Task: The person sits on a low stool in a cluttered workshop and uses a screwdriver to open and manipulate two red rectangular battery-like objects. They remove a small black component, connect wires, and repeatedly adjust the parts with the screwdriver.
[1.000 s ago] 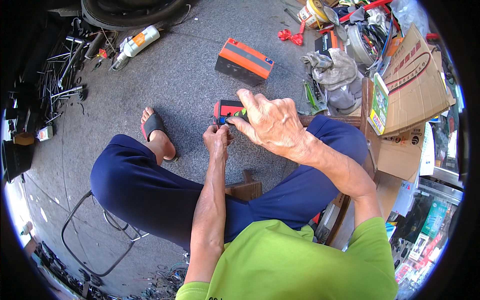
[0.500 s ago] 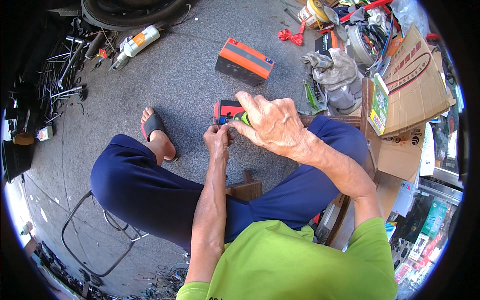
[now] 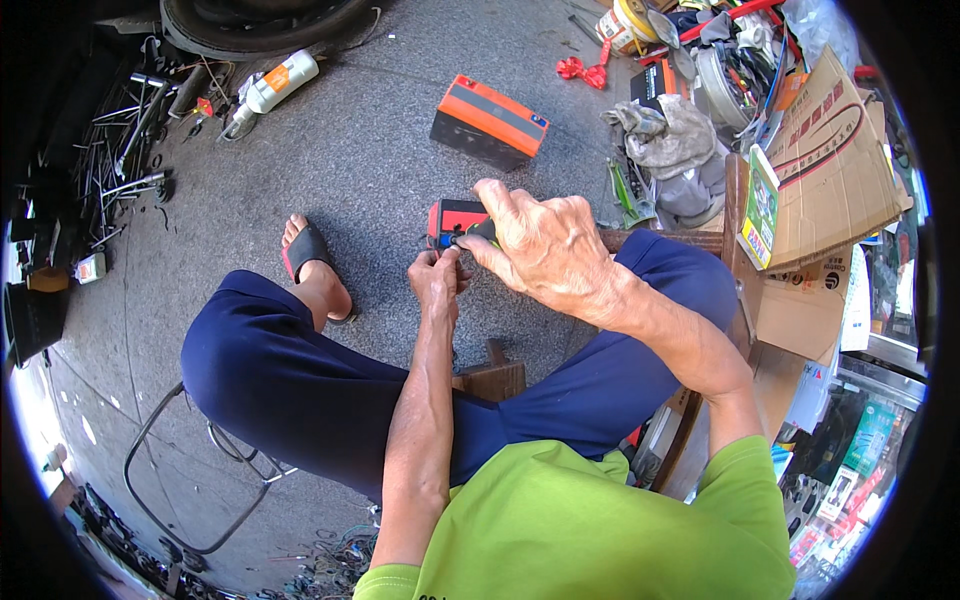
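Between my knees is a red-topped battery (image 3: pixel 463 212) with a small blue part at its near left corner. My right hand (image 3: pixel 555 248) is closed round a screwdriver (image 3: pixel 483 232); its green and dark handle shows only in part under my fingers, and its tip points to that corner. At the same corner the fingertips of my left hand (image 3: pixel 436 277) are pinched together, touching the terminal area. Whatever small piece they hold is too small to make out. Beyond my hands, a second battery (image 3: pixel 492 120) with an orange top and black sides stands on the ground.
At the far left lie a white bottle (image 3: pixel 283 82) and several metal tools (image 3: pixel 130 130). To the right are grey rags (image 3: pixel 670 135), a red ribbon (image 3: pixel 583 72), a wooden bench edge (image 3: pixel 735 210) and a cardboard box (image 3: pixel 825 170). A tyre (image 3: pixel 250 25) is at the top.
The screwdriver handle has turned slightly in my right hand, showing more of its dark side. Both hands stay at the same corner of the battery.
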### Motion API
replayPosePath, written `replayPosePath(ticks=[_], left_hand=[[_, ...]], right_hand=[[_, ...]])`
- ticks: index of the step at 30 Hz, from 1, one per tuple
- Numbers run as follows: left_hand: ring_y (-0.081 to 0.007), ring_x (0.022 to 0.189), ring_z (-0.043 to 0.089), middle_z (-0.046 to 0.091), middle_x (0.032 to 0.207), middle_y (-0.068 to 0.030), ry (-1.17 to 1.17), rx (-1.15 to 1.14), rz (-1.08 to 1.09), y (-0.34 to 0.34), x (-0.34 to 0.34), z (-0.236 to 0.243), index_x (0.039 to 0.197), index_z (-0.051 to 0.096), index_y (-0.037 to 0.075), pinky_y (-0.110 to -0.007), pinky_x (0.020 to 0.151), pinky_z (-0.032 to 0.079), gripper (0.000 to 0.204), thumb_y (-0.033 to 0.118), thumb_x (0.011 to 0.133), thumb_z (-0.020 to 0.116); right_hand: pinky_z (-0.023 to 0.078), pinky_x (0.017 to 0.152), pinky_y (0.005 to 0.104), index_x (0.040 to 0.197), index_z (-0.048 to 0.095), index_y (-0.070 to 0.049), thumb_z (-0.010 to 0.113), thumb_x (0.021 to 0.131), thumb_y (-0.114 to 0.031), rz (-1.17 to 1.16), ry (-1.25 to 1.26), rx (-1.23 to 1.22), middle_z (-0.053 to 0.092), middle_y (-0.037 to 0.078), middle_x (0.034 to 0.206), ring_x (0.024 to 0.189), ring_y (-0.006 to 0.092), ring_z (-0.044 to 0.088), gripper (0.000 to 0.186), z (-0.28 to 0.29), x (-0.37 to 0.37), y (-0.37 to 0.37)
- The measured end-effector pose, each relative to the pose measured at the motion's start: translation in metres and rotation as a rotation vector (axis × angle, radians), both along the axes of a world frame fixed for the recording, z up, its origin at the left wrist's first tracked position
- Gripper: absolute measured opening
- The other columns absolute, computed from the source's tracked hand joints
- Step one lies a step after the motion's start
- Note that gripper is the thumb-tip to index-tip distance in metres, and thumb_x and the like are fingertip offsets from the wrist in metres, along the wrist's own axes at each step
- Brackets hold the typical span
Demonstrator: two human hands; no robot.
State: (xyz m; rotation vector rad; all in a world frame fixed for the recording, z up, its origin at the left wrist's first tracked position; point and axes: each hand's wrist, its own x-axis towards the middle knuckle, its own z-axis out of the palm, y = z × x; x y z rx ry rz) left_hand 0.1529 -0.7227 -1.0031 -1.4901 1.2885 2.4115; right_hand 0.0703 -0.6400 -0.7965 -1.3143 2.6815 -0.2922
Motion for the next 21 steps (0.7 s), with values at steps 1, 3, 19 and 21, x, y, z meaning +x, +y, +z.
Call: replayPosePath(ticks=[1, 3, 19, 21], left_hand=[[-0.0143, 0.047, 0.059, 0.057, 0.062, -0.0038, -0.002, 0.001, 0.007, 0.001, -0.001, 0.000, 0.078, 0.056, 0.003, -0.025, 0.039, 0.044, 0.016, 0.014, 0.082, 0.065], [-0.0142, 0.048, 0.059, 0.057, 0.063, -0.0039, 0.016, 0.008, 0.010, 0.001, 0.000, 0.001, 0.078, 0.056, 0.003, -0.025, 0.039, 0.044, 0.016, 0.015, 0.082, 0.065], [-0.0141, 0.048, 0.058, 0.056, 0.063, -0.0036, 0.020, 0.008, 0.011, -0.001, 0.000, 0.004, 0.079, 0.056, 0.002, -0.025, 0.039, 0.044, 0.017, 0.016, 0.082, 0.066], [-0.0143, 0.047, 0.058, 0.056, 0.063, -0.0037, 0.042, -0.004, 0.024, -0.001, 0.000, 0.007, 0.078, 0.056, 0.002, -0.025, 0.039, 0.043, 0.017, 0.016, 0.082, 0.066]], right_hand=[[0.051, 0.053, 0.0394, 0.109, 0.049, -0.002, 0.066, 0.085, -0.034, -0.008, -0.001, 0.054, 0.059, 0.013, 0.074, 0.062, 0.0319, 0.064, 0.043, 0.003, -0.001, -0.001], [0.051, 0.052, 0.0390, 0.107, 0.050, -0.002, 0.065, 0.086, -0.034, -0.002, 0.005, 0.072, 0.059, 0.013, 0.074, 0.062, 0.0312, 0.064, 0.042, 0.007, -0.002, -0.002], [0.050, 0.051, 0.0374, 0.113, 0.049, 0.000, 0.066, 0.082, -0.025, 0.056, 0.005, 0.036, 0.057, 0.014, 0.088, 0.064, 0.0281, 0.065, 0.043, 0.004, -0.006, 0.002], [0.050, 0.051, 0.0378, 0.113, 0.048, -0.001, 0.066, 0.082, -0.025, 0.107, 0.016, -0.067, 0.057, 0.014, 0.087, 0.064, 0.0281, 0.065, 0.044, 0.002, -0.006, 0.003]])
